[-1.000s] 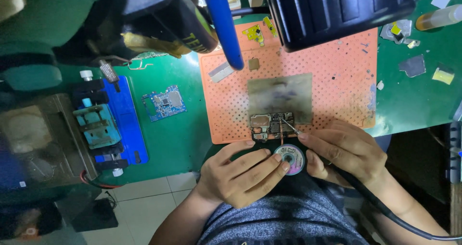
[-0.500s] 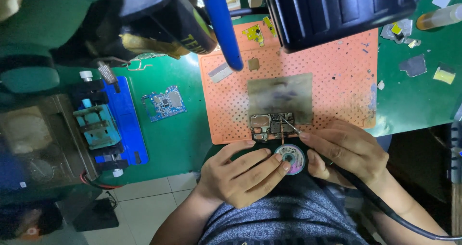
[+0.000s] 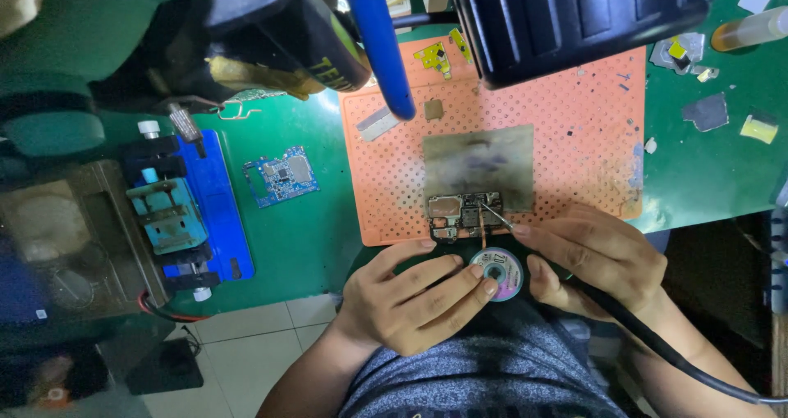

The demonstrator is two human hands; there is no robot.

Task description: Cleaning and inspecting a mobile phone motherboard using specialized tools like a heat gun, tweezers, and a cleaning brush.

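A small dark circuit board (image 3: 464, 214) lies at the near edge of an orange perforated mat (image 3: 574, 139). My right hand (image 3: 595, 258) grips a soldering iron (image 3: 495, 215) with a black cable; its thin tip touches the board. My left hand (image 3: 414, 295) holds a round spool of copper braid (image 3: 497, 271) just below the board, and a strand of braid runs up onto the board.
A blue circuit board (image 3: 283, 176) lies on the green table left of the mat. A blue holder with a teal clamp (image 3: 176, 213) stands further left. Microscope parts (image 3: 574, 16) hang over the mat's far side. Small metal pieces (image 3: 706, 110) lie at right.
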